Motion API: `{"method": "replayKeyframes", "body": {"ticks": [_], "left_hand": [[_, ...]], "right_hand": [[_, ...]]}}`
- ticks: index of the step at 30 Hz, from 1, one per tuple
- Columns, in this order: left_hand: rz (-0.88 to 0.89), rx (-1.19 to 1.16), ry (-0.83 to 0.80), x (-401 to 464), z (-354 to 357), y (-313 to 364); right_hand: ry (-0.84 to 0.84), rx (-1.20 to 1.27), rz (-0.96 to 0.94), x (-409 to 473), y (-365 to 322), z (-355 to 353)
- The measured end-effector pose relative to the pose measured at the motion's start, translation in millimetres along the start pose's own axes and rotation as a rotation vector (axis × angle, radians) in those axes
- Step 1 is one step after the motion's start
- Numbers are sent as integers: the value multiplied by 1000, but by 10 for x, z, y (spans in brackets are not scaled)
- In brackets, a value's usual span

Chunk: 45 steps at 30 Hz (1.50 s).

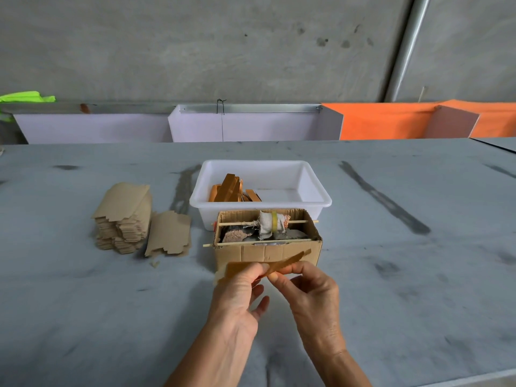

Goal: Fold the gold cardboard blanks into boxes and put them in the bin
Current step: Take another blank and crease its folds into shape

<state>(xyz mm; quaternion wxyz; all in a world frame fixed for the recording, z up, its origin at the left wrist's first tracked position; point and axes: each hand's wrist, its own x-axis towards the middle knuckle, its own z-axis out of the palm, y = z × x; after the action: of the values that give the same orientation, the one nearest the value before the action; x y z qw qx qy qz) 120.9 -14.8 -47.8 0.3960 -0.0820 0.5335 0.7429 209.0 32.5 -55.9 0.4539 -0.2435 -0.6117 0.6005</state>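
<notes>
At the left of the grey counter stands a tall stack of flat blanks, plain brown side up, with a second, lower pile of blanks leaning just beside it on the right.

Centre, toward the far edge: a white plastic bin. Folded gold boxes lie in its left half, some propped upright against one another.

Directly in front of the bin, touching its near wall, sits an open corrugated carton. Two thin wooden sticks pass through its walls from side to side. A cloth bundle wrapped with a yellow band hangs on the rear stick; scraps of fabric lie beneath.

In front of the carton, both hands hold one gold blank above the counter. The left hand grips the blank's left portion, fingers curled over its top edge. The right hand pinches the blank's lower edge between thumb and forefinger; its remaining fingers are loosely curled. The blank's right end extends up and to the right across the carton's front face.
</notes>
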Motion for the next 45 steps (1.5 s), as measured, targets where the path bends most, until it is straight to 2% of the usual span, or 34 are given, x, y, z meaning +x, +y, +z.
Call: {"method": "replayKeyframes", "body": {"ticks": [4, 9, 12, 16, 24, 30, 33, 39, 45], "left_hand": [[53, 3, -5, -10, -5, -34], [166, 34, 31, -44, 3, -86], [250, 36, 83, -66, 7, -81], [267, 12, 95, -60, 1, -85], [233, 14, 48, -40, -17, -182], [191, 27, 20, -34, -93, -209], [181, 20, 5, -35, -119, -203], [180, 69, -43, -78, -95, -194], [201, 95, -38, -82, -128, -144]], "right_hand": [[-21, 114, 57, -37, -15, -39], [67, 307, 310, -85, 23, -39], [43, 401, 463, -97, 8, -34], [9, 496, 575, -141, -6, 42], [303, 607, 741, -153, -4, 219], [431, 456, 706, -89, 87, 195], [417, 429, 685, -58, 73, 161], [426, 535, 702, 26, 6, 167], [439, 446, 679, 93, 22, 152]]}}
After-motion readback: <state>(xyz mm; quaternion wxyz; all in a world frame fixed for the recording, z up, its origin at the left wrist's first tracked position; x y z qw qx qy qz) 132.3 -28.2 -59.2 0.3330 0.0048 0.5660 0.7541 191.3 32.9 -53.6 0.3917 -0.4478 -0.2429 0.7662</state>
